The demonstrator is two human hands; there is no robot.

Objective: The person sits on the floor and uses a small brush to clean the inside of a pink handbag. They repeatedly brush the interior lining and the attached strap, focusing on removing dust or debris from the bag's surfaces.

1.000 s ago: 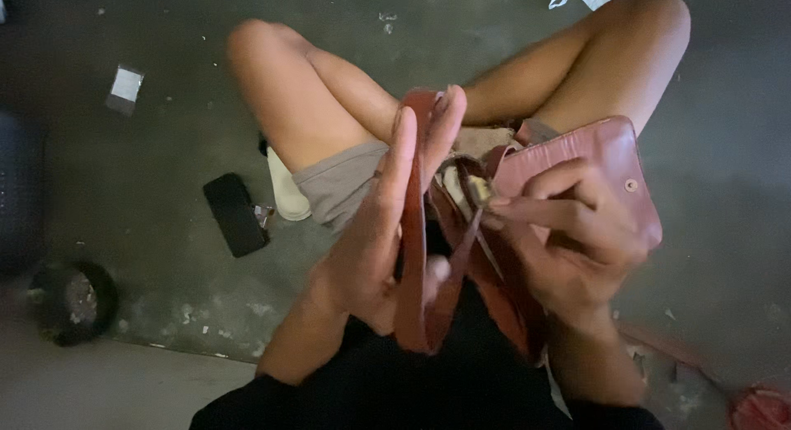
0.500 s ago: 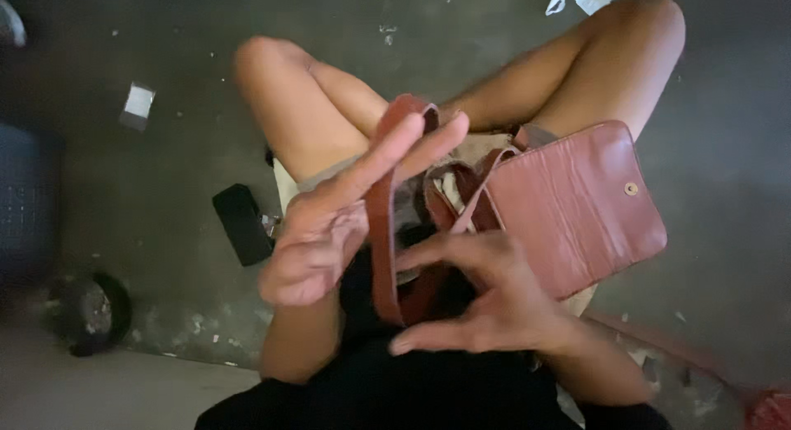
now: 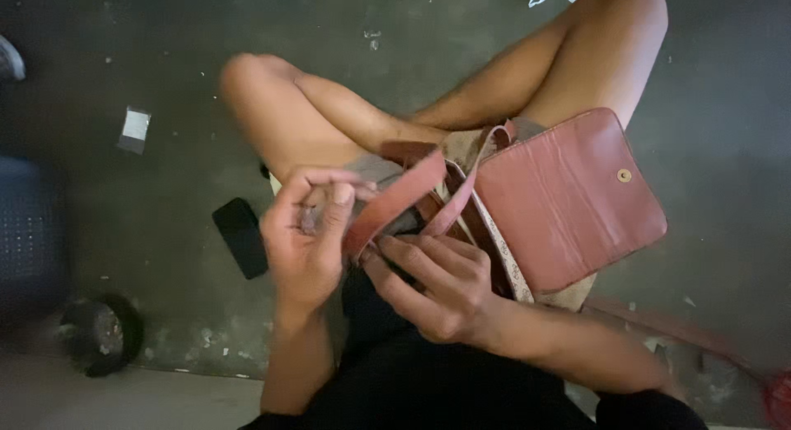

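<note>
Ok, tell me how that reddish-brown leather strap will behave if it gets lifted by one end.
The reddish-brown leather strap probably droops: it already bends between the left hand and right hand. It looks flat and thin, so likely light. Its matte surface suggests decent grip.

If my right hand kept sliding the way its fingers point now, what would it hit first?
The right hand points up-left, so it would most likely meet the reddish-brown strap first, then the left hand close behind it. Depth is hard to judge here.

Black phone (image 3: 241, 236), paper scrap (image 3: 133, 127), dark round object (image 3: 95, 334) on concrete floor (image 3: 725, 109).
</note>
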